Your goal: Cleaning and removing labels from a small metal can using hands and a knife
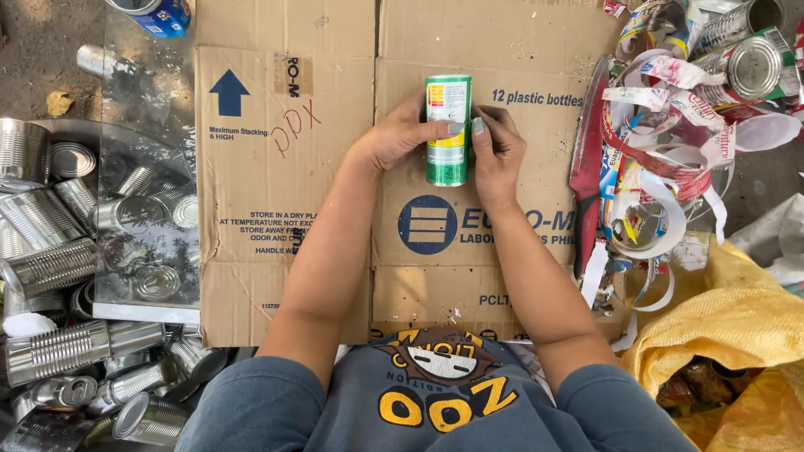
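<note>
Head view | green-labelled can [447, 130] | upright | held by both hands

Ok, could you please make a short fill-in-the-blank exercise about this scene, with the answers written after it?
1. Both hands, the left hand and the right hand, hold one tall can whose label is mostly ____ in colour.
2. The can is held above a flattened ____ box.
3. The bare metal cans without labels lie on the person's ____ side.
4. On the person's right, below the pile of torn labels, lies a ____ sack.

Missing words: green; cardboard; left; yellow
</note>
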